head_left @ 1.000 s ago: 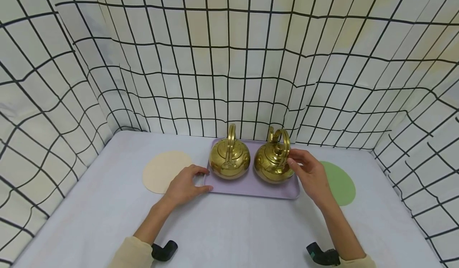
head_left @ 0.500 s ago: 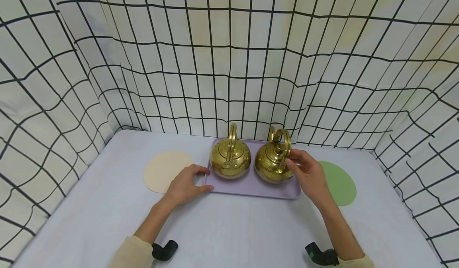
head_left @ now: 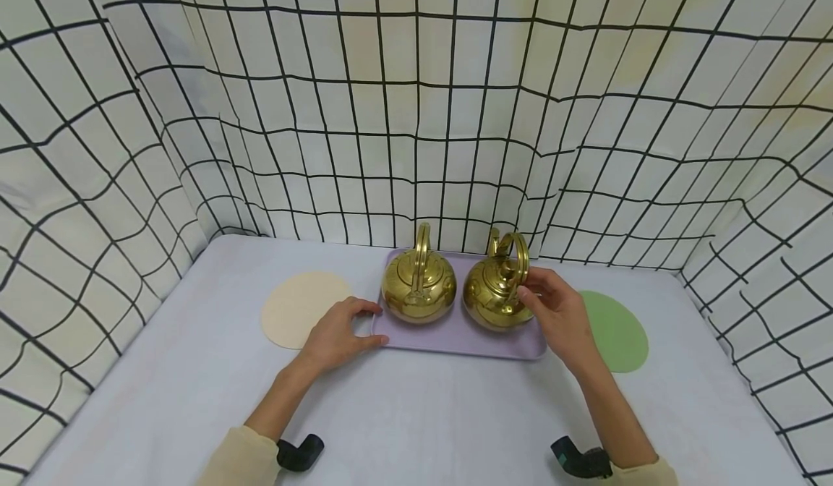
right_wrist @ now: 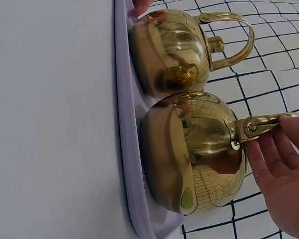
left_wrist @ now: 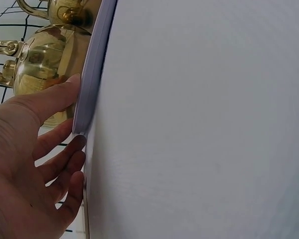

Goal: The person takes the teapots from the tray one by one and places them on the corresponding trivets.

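Note:
Two brass kettles stand side by side on a lilac tray (head_left: 455, 343). My left hand (head_left: 374, 322) rests at the tray's near left corner, thumb along the front rim and fingers along the left side. The left wrist view shows that hand (left_wrist: 45, 144) lying fairly straight against the tray edge (left_wrist: 92, 84). The left kettle (head_left: 418, 296) is untouched, its handle upright. My right hand (head_left: 528, 287) pinches the upright handle of the right kettle (head_left: 492, 299). In the right wrist view the fingertips (right_wrist: 269, 149) close on that handle (right_wrist: 259, 124) above the kettle body (right_wrist: 194, 159).
A cream round mat (head_left: 299, 311) lies left of the tray and a green round mat (head_left: 618, 330) lies to its right. Grid-patterned cloth walls (head_left: 416, 146) enclose the pale table (head_left: 416, 414) at the back and both sides.
My right hand has drawn in a little and its fingers have closed on the right kettle's handle. The left hand, tray and kettles have stayed put.

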A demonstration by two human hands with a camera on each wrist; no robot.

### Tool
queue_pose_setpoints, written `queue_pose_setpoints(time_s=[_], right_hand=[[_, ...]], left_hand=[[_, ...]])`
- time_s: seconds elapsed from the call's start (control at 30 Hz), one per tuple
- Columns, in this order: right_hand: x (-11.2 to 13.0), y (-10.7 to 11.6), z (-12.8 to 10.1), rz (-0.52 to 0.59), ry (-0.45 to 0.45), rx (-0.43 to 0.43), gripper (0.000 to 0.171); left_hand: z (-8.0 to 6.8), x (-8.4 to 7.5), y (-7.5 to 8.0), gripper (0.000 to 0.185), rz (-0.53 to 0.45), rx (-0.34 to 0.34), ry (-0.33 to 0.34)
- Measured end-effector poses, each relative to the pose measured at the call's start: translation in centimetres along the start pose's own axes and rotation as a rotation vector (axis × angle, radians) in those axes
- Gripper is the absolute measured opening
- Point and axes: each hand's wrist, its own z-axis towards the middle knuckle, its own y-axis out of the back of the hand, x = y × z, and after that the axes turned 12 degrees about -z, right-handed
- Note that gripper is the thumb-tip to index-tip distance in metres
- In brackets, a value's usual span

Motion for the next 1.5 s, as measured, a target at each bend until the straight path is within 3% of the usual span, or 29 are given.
queue_pose_setpoints(time_s=[0.47,0.9,1.5], right_hand=[[-0.15,-0.16,0.34,0.155,-0.033,-0.012,0.039],[-0.39,-0.02,0.50,0.196,-0.049,0.043,0.050],[-0.49,0.58,0.42,0.093,-0.113,0.078,0.051]], left_hand=[[0.11,-0.05,0.02,0.051,-0.015,-0.001,0.008],[0.22,0.23,-0.06,0.050,-0.018,-0.002,0.021],[0.24,-0.03,-0.03,0.050,-0.028,0.000,0.028]])
